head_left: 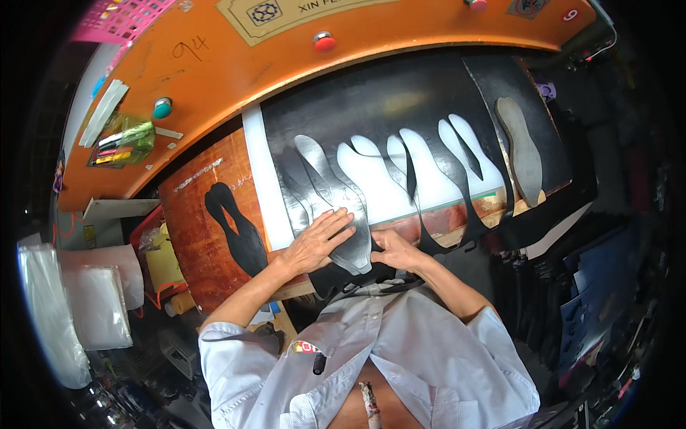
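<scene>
Fingers stretched, my left hand lies flat on shiny dark sole-shaped pieces at the near edge of the work surface. Right beside their edge is my right hand, its fingers curled and partly hidden; what they hold does not show clearly. A black sheet with several sole-shaped cutouts spreads over a white board, which shows through the holes. Thin strips of the sheet hang over the near edge. Two joined black sole shapes rest on the brown wooden board at the left.
An orange machine beam with red and green buttons spans the far side. A grey sole-shaped piece lies at the right. Plastic-wrapped stacks stand at the left, dark sheets at the right. A cigarette shows at the bottom.
</scene>
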The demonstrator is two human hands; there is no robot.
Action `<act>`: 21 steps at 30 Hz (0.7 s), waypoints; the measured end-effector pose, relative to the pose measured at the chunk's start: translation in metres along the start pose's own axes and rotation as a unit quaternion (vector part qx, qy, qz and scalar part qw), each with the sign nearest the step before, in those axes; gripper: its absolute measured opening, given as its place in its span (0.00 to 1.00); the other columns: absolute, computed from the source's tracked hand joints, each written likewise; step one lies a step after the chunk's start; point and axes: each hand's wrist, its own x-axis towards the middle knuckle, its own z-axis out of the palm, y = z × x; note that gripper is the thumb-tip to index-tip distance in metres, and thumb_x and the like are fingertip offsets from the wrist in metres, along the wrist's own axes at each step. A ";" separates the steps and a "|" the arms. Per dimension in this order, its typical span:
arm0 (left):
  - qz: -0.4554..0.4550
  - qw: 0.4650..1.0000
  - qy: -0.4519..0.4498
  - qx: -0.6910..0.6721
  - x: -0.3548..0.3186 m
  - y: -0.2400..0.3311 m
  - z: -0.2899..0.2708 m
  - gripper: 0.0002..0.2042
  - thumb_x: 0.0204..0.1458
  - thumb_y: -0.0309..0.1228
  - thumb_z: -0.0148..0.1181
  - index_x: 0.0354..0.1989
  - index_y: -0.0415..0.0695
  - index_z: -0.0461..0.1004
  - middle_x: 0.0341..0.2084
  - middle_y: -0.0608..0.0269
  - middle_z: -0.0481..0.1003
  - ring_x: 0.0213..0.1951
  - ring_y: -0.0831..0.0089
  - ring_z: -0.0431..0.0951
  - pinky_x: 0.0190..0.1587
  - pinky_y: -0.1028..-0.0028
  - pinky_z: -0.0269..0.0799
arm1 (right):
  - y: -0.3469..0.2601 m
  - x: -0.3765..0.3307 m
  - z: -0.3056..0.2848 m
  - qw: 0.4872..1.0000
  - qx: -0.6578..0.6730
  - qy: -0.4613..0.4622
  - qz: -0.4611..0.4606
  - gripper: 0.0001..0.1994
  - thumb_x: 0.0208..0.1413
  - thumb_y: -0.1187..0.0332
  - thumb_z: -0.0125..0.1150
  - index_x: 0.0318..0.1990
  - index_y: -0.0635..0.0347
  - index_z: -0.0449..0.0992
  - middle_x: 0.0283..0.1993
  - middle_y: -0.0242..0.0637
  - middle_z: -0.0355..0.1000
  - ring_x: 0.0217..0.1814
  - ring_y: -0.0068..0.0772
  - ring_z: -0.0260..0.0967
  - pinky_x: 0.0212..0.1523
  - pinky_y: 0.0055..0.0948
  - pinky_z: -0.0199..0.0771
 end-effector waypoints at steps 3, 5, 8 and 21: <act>0.038 0.992 0.053 -0.111 -0.009 -0.003 0.000 0.44 0.48 0.40 0.76 0.74 0.43 0.62 0.78 0.46 0.52 0.79 0.48 0.50 0.80 0.50 0.48 | 0.018 0.014 -0.013 0.995 0.078 -0.061 0.021 0.18 0.60 0.82 0.60 0.58 0.69 0.78 0.54 0.37 0.81 0.53 0.21 0.77 0.58 0.26 0.76; 0.059 0.994 0.024 -0.085 -0.013 -0.002 -0.006 0.48 0.47 0.51 0.76 0.74 0.42 0.60 0.78 0.43 0.50 0.79 0.46 0.49 0.80 0.48 0.48 | 0.024 0.015 -0.020 0.992 0.108 -0.067 -0.001 0.18 0.62 0.81 0.60 0.59 0.69 0.78 0.54 0.36 0.81 0.54 0.21 0.77 0.58 0.26 0.76; 0.067 0.994 0.034 -0.076 -0.010 0.005 -0.007 0.48 0.43 0.40 0.80 0.75 0.46 0.61 0.77 0.48 0.53 0.78 0.47 0.51 0.78 0.46 0.51 | 0.026 0.006 -0.021 0.991 0.118 -0.068 -0.013 0.17 0.63 0.79 0.59 0.59 0.68 0.78 0.55 0.36 0.81 0.55 0.22 0.78 0.58 0.26 0.77; -0.223 0.442 0.835 -0.239 -0.074 0.004 -0.216 0.30 0.65 0.50 0.63 0.62 0.34 0.72 0.54 0.51 0.79 0.53 0.63 0.82 0.59 0.64 0.81 | -0.004 -0.014 0.005 0.912 -0.386 0.138 -0.010 0.17 0.69 0.59 0.61 0.44 0.68 0.80 0.35 0.48 0.81 0.34 0.41 0.80 0.39 0.39 0.78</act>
